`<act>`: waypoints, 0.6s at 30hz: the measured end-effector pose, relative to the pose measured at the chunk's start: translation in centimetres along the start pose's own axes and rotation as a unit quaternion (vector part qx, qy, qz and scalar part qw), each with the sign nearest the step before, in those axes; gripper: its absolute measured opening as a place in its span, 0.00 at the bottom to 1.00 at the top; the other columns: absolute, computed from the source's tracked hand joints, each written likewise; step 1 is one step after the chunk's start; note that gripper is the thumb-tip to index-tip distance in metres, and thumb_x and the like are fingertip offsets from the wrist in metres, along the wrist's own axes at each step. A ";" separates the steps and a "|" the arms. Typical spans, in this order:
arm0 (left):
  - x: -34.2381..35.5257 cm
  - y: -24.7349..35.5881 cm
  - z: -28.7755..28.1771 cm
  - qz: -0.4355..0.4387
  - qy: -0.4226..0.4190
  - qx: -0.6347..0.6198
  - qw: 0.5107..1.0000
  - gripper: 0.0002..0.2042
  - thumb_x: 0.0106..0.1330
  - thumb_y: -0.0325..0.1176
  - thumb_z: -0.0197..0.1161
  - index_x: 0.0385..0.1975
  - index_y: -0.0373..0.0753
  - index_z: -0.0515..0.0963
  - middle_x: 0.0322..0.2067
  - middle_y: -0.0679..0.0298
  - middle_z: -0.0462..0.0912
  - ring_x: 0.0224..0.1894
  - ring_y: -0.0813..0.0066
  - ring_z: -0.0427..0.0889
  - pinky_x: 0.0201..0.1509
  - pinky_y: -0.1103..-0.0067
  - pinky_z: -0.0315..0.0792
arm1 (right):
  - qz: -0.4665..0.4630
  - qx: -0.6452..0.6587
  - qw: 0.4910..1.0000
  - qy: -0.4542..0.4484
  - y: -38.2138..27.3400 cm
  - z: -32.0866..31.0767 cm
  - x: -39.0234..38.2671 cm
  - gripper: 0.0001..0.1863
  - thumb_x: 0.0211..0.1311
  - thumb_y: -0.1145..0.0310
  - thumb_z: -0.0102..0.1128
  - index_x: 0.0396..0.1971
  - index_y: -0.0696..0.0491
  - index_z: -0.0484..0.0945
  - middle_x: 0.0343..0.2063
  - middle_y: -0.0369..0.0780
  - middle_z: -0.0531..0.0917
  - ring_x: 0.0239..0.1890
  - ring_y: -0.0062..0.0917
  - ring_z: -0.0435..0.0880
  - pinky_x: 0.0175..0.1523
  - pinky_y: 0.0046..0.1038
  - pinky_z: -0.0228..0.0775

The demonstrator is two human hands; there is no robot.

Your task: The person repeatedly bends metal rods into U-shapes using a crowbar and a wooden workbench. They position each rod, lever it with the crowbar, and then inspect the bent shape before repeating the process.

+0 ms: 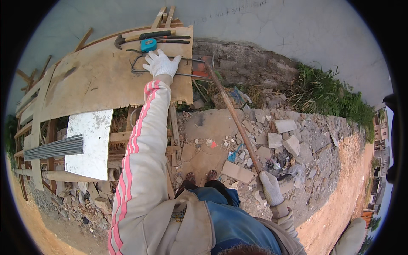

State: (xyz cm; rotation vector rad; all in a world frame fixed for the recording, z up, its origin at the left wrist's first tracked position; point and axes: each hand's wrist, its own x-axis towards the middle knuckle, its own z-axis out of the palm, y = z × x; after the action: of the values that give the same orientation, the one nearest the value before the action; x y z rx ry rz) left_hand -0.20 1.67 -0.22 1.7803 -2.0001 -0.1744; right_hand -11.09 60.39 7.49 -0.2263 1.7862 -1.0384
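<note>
Where the board (89, 89) ends, bent rod (185, 75) under the left hand (161, 64) overhangs.

Gloved hands (270, 188), long wooden pole (238, 123)

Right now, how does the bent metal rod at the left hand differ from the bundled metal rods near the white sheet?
The bent metal rod curves round at its left end; the bundled metal rods are straight. The bent metal rod lies under the left hand; the bundled metal rods lie untouched, partly over the white sheet. Both are thin and greyish.
</note>
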 end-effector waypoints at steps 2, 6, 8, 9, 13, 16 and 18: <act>-1.6 0.3 -0.3 0.111 0.062 -0.022 0.992 0.36 0.65 0.65 0.68 0.63 0.42 0.81 0.63 0.48 0.78 0.69 0.47 0.73 0.69 0.50 0.67 | -0.010 0.023 1.000 0.003 1.5 0.4 0.5 0.19 0.85 0.48 0.55 0.37 0.49 0.75 0.18 0.26 0.67 0.13 0.11 0.58 0.17 0.20 0.45; -6.2 3.1 -0.4 0.257 -0.087 -0.093 0.958 0.25 0.68 0.60 0.68 0.48 0.43 0.88 0.46 0.51 0.84 0.52 0.48 0.86 0.57 0.57 0.80 | -0.061 0.074 0.995 -0.002 3.5 1.5 1.5 0.21 0.84 0.47 0.55 0.38 0.50 0.76 0.18 0.27 0.67 0.13 0.12 0.60 0.16 0.20 0.47; -7.3 4.7 -0.7 0.283 -0.083 -0.020 0.955 0.25 0.67 0.61 0.69 0.48 0.45 0.88 0.47 0.53 0.85 0.51 0.50 0.86 0.55 0.56 0.78 | -0.060 0.074 0.995 -0.004 3.8 1.8 2.0 0.22 0.85 0.46 0.55 0.38 0.50 0.76 0.17 0.28 0.68 0.13 0.12 0.61 0.16 0.21 0.48; -7.5 5.3 -0.8 0.275 -0.095 0.000 0.957 0.25 0.68 0.62 0.68 0.48 0.45 0.88 0.48 0.53 0.85 0.52 0.50 0.85 0.56 0.56 0.78 | -0.070 0.076 0.995 -0.007 4.0 1.9 2.1 0.22 0.85 0.46 0.54 0.37 0.51 0.77 0.17 0.28 0.68 0.12 0.13 0.62 0.16 0.21 0.49; -8.6 6.5 -0.3 0.302 -0.085 0.030 0.949 0.26 0.66 0.61 0.71 0.51 0.46 0.86 0.47 0.55 0.85 0.53 0.53 0.86 0.55 0.57 0.78 | -0.063 0.082 0.995 0.004 4.8 2.0 2.8 0.23 0.85 0.46 0.53 0.37 0.51 0.78 0.16 0.29 0.69 0.12 0.14 0.62 0.16 0.22 0.50; -9.0 7.0 0.9 0.306 -0.062 0.025 0.950 0.26 0.64 0.58 0.74 0.53 0.47 0.85 0.47 0.57 0.85 0.52 0.54 0.86 0.55 0.57 0.77 | -0.060 0.093 0.994 -0.003 5.6 1.9 3.4 0.22 0.85 0.47 0.54 0.38 0.52 0.80 0.17 0.29 0.70 0.13 0.13 0.63 0.17 0.22 0.51; -9.1 7.3 1.5 0.288 -0.065 0.002 0.955 0.24 0.62 0.57 0.75 0.50 0.46 0.85 0.47 0.59 0.85 0.53 0.54 0.86 0.54 0.57 0.77 | -0.037 0.110 0.993 -0.005 6.2 2.0 3.6 0.22 0.85 0.49 0.54 0.40 0.53 0.81 0.18 0.30 0.72 0.15 0.13 0.66 0.20 0.22 0.54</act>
State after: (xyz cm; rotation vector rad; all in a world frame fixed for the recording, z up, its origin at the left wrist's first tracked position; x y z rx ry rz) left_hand -6.90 11.27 -1.00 1.1391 -2.5195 -0.0997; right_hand -9.27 61.04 0.27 -0.1626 1.6485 -1.2751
